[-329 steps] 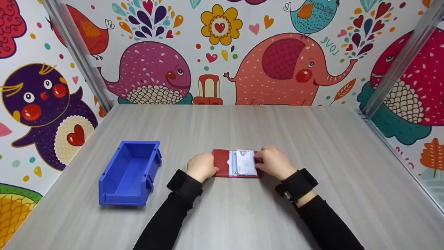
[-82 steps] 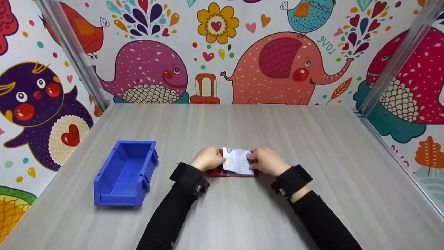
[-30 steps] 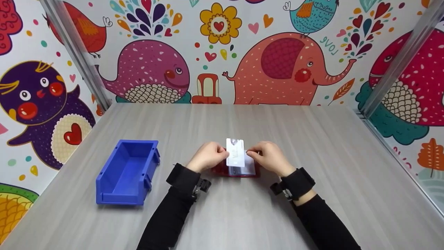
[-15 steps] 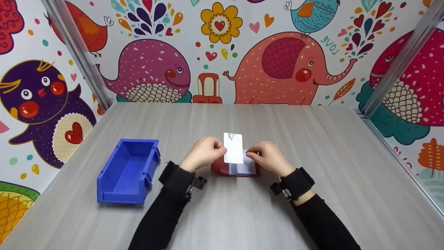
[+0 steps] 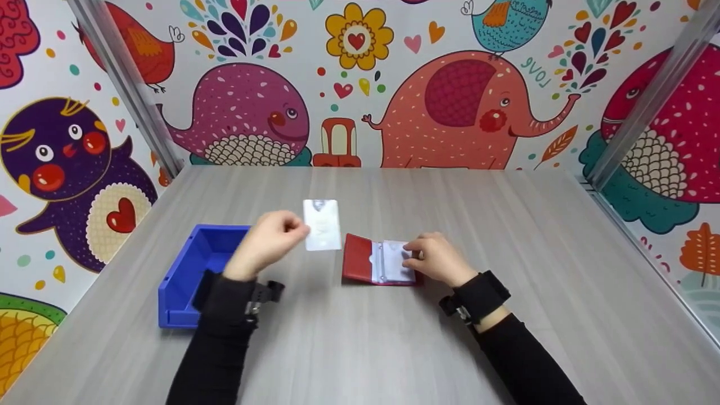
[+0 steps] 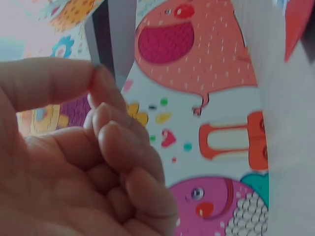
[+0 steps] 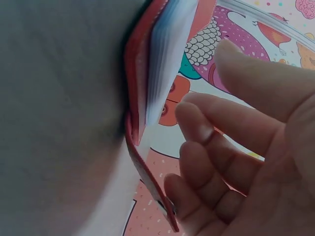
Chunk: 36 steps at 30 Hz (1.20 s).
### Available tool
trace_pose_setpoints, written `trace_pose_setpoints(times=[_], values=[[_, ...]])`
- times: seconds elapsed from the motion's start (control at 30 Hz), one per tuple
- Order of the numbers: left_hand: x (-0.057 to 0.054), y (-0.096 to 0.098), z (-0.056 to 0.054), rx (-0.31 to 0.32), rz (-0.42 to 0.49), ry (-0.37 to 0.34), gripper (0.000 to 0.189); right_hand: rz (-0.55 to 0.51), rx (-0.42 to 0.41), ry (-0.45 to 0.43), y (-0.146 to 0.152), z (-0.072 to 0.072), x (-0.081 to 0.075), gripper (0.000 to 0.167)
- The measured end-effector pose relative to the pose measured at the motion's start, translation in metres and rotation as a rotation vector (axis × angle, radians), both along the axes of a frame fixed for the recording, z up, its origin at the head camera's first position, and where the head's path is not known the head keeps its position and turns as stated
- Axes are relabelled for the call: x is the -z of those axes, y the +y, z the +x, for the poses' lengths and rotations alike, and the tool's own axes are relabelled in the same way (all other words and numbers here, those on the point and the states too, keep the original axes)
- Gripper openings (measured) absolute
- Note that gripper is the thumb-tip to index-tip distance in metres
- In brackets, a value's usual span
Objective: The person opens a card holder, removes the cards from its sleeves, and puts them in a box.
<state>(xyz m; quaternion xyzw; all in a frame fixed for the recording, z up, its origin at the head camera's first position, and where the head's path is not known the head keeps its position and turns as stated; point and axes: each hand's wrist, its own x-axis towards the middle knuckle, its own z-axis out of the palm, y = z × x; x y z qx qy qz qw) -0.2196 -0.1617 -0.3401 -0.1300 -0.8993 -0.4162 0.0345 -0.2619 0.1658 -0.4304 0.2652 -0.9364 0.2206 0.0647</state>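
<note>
My left hand (image 5: 269, 241) pinches a white card (image 5: 323, 229) by its left edge, between thumb and index finger, upright above the table. The left wrist view shows this card (image 6: 114, 39) at the fingertips, nearly edge-on. To its right, a red card holder (image 5: 357, 261) lies open with clear sleeves on its right side; its left cover tilts up. My right hand (image 5: 441, 260) hovers at the sleeves' right edge. In the right wrist view its loosely bent fingers stand apart from the pages (image 7: 165, 64). A red snap strap (image 7: 150, 179) hangs beside the lower fingers.
A blue plastic bin (image 5: 183, 281) stands on the left, partly covered by my left hand and forearm. The grey wood-grain table (image 5: 371, 349) ends at a back wall (image 5: 371, 95) printed with cartoon animals. Metal posts stand at both back corners.
The card came off the holder and passed to my left hand, which has carried it left and up toward the bin. My right hand stays by the holder, its fingers now a little looser.
</note>
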Motion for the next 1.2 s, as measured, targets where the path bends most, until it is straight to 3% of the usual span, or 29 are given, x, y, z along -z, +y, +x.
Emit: trace_pose_setpoints(times=[0.2, 0.43, 0.7, 1.2], values=[[-0.002, -0.025, 0.006, -0.034, -0.004, 0.002, 0.014, 0.079, 0.029, -0.007, 0.001, 0.001, 0.001, 0.025], [-0.004, -0.053, 0.012, -0.045, -0.001, -0.055, 0.017, 0.121, 0.007, 0.019, 0.003, 0.001, 0.005, 0.024], [0.006, -0.083, 0.016, -0.071, -0.02, -0.073, 0.02, 0.153, 0.009, 0.013, 0.003, 0.001, 0.005, 0.029], [0.009, -0.137, 0.032, -0.238, -0.066, -0.135, 0.027, 0.151, 0.029, -0.016, 0.001, -0.001, 0.006, 0.028]])
